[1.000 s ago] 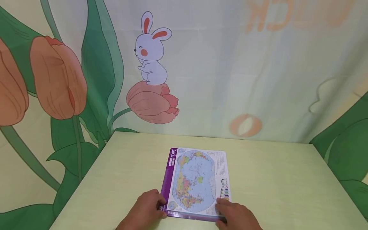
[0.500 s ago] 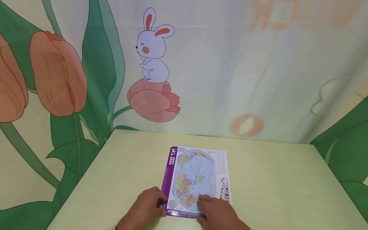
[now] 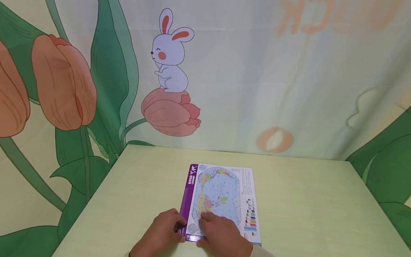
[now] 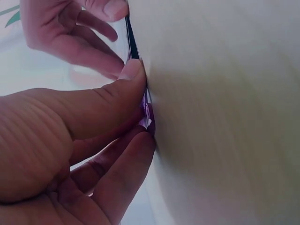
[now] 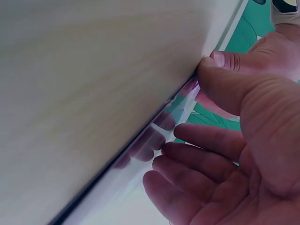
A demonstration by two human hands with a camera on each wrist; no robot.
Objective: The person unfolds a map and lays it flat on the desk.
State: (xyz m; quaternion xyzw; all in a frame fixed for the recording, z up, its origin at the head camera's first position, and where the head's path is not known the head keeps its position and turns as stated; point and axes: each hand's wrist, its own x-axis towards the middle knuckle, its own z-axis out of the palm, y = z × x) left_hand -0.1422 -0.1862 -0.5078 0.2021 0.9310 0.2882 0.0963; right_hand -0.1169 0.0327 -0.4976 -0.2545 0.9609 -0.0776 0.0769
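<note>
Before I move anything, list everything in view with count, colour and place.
world map: one visible, blue and white with purple edging, on table
table: one, pale yellow, under map
backdrop: one, pale, behind table
rabbit: one, white, printed left of centre
tulips: three, orange, printed left
leaves: several, green, printed both sides
lettering: blurred, orange, upper right
ring: one, orange, lower backdrop
sleeves: two, pale, at wrists
left hand: one, gripping map's near-left corner
right hand: one, over map

Tabletop setup, rm type unclear, pale table, cloth backdrop w/ cartoon rabbit & tulips
</note>
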